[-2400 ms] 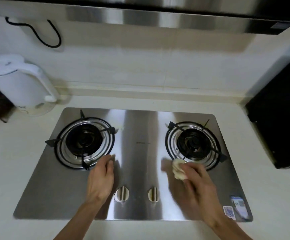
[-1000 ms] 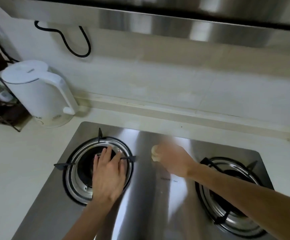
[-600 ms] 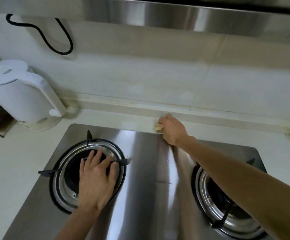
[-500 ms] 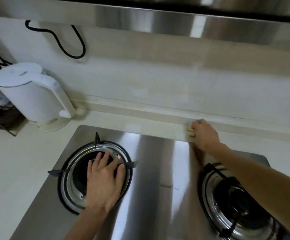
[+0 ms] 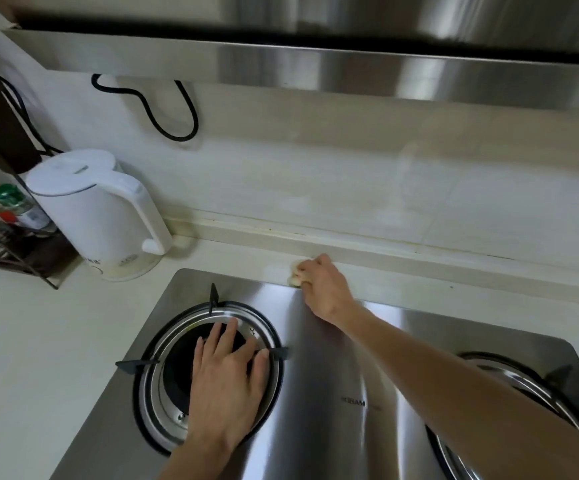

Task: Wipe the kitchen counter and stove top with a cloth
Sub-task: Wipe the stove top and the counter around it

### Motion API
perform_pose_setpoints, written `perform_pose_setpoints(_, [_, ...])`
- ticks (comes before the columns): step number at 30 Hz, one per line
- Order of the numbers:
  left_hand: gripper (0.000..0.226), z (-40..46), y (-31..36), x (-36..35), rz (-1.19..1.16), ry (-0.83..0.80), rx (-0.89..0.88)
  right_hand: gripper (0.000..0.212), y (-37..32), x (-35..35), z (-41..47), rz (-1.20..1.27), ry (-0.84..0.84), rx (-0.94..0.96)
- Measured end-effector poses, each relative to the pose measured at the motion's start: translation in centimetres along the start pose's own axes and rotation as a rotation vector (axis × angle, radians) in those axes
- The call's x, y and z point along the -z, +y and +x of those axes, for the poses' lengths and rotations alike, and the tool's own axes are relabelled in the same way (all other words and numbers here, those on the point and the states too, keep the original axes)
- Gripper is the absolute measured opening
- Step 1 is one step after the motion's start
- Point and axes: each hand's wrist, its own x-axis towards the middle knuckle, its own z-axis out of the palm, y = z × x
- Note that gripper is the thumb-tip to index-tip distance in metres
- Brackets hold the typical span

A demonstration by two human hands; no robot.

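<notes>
My left hand [image 5: 227, 382] lies flat, fingers spread and grasping nothing, on the left burner [image 5: 208, 375] of the stainless steel stove top [image 5: 333, 393]. Its palm covers the near side of the burner ring; the fingertips reach the dark centre. The right burner [image 5: 509, 403] is partly hidden behind my right forearm.

My right hand [image 5: 322, 287] reaches across the stove top to its far edge. It is clenched around a small pale cloth [image 5: 295, 271], pressing the cloth on the tabletop [image 5: 38, 341] strip between the stove top and the wall ledge.

Far left, a white electric kettle [image 5: 97, 213] stands upright on the tabletop, lid shut; contents not visible. Beside it, a dark wire rack [image 5: 14, 251] holds bottles [image 5: 0, 202] with red and green caps. A range hood [image 5: 315, 64] spans the top.
</notes>
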Motion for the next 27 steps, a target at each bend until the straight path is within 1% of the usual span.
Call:
perform_pose_setpoints(3, [0.051,0.2,-0.3,0.2,-0.014,-0.015,-0.021,0.029,-1.9,-0.6,1.7,0.069,-0.046,-0.015])
perform_pose_setpoints(5, [0.057,0.3,-0.4,0.2,-0.017,-0.021,-0.034,0.027,-3.3,-1.3,2.8,0.096,-0.056,0.008])
perform_pose_setpoints(8, [0.056,0.4,-0.8,0.0,-0.014,-0.018,-0.048,0.029,-6.3,-3.0,3.9,0.045,-0.086,0.165])
perform_pose_setpoints(10, [0.049,0.6,-1.1,-0.5,0.001,-0.014,-0.054,0.033,-8.3,-3.9,4.7,-0.04,-0.02,0.265])
perform_pose_setpoints(12, [0.043,0.8,-1.4,-0.9,0.023,-0.009,-0.048,0.04,-10.0,-3.8,6.0,-0.191,0.1,0.343])
perform_pose_setpoints(14, [0.041,1.1,-1.7,-1.1,0.027,0.003,-0.047,0.044,-10.9,-3.4,7.9,-0.351,0.17,0.388])
perform_pose_setpoints(16, [0.039,1.3,-1.9,-1.3,0.001,0.042,-0.054,0.041,-10.7,-2.9,9.2,-0.504,0.15,0.409])
perform_pose_setpoints(17, [0.039,1.2,-2.0,-1.4,-0.016,0.057,-0.056,0.04,-10.1,-2.6,9.3,-0.543,0.132,0.411])
perform_pose_setpoints(19, [0.039,0.9,-2.0,-1.4,-0.061,0.059,-0.055,0.041,-8.0,-1.8,8.0,-0.543,0.112,0.373])
perform_pose_setpoints(23, [0.053,0.6,-1.5,-0.6,-0.148,0.01,-0.047,0.052,-1.0,1.6,3.4,-0.454,0.197,0.165])
perform_pose_setpoints(25, [0.061,0.6,-1.4,-0.1,-0.167,-0.018,-0.037,0.051,2.2,3.5,1.3,-0.446,0.224,0.035])
perform_pose_setpoints(27, [0.061,0.5,-1.5,0.6,-0.2,-0.036,-0.036,0.045,4.1,5.1,-0.2,-0.415,0.247,-0.113])
